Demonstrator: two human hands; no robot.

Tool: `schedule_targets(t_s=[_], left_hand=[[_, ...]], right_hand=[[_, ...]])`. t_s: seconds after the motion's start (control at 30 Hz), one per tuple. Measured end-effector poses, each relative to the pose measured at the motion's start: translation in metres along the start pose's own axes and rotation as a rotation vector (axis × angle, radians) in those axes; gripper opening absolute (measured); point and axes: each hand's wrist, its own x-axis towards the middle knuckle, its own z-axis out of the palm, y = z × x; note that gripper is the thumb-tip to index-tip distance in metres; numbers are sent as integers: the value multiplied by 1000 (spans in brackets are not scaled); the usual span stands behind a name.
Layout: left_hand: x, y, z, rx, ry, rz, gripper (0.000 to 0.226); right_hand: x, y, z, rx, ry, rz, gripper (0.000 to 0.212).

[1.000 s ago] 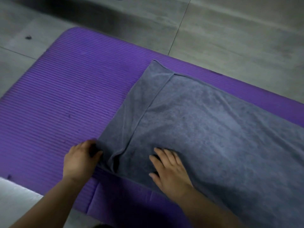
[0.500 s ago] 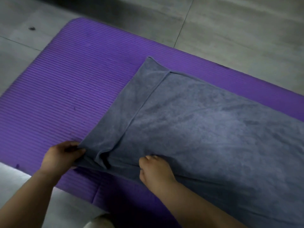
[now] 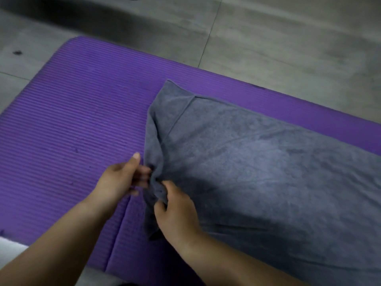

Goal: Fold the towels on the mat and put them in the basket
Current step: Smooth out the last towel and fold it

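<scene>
A grey towel (image 3: 257, 162) lies spread over the right part of the purple ribbed mat (image 3: 78, 124), with a folded flap along its left end. Its near left corner is bunched and lifted off the mat. My right hand (image 3: 177, 215) grips that bunched corner with curled fingers. My left hand (image 3: 121, 178) is just left of it, thumb raised and fingertips at the towel's edge; whether they pinch the cloth is blurred. No basket is in view.
Grey tiled floor (image 3: 268, 38) surrounds the mat beyond its far edge. A crease runs through the mat near its front edge. A white patch (image 3: 10, 246) shows at the bottom left corner.
The towel's near left corner has been gathered up and pulled rightward off the mat. My left hand followed it to the right, and my right hand has curled round the bunched cloth.
</scene>
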Motion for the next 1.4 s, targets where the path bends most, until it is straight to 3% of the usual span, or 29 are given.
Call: schedule_targets(t_s=[0.07,0.17,0.27,0.33,0.4,0.5,0.63,0.7,0.77,0.93,1.0,1.1,1.17,1.23,1.33,1.4], left_hand=[[29,14,8,190,84,129,33],[75,31,25,564,61,188,69],[109,42,28,764,118,179,61],[124,47,24,616,176,144,39],[122,55,23,382,77,75,13],[101,78,44,112,-47,48,27],[55,121,104,168,-204,142,59],[27,133,144,266,-238,178,60],[-6,139,191,364,-246,263,59],[-91,148,354,630,-287,696,59],[-132,150,424,511,-521,764,66],[-191,125,493,353,-823,668,77],[-201,76,506,485,-862,674,71],[-195,14,484,650,-866,679,63],[-172,-58,417,1044,-828,1060,61],[-155,-88,380,1189,-847,1193,60]], right_hand=[[-1,2,-6,-69,-73,-54,26],[-3,-4,-12,-59,-157,-124,25],[-7,-8,-14,-27,-241,-140,32],[-12,-4,-16,-70,-219,-186,32],[-17,4,-29,-138,-73,-227,22],[-24,22,-74,-89,75,-117,26],[-48,60,-169,77,81,151,5],[-74,84,-208,154,131,242,11],[-107,112,-236,289,252,332,5],[-198,199,-290,529,670,434,26],[-237,237,-310,549,927,467,14],[-290,294,-340,526,1282,597,5],[-315,331,-350,462,1421,798,22],[-330,362,-351,433,1391,980,26],[-330,381,-349,336,1319,1080,33],[-328,381,-354,279,1374,1071,38]])
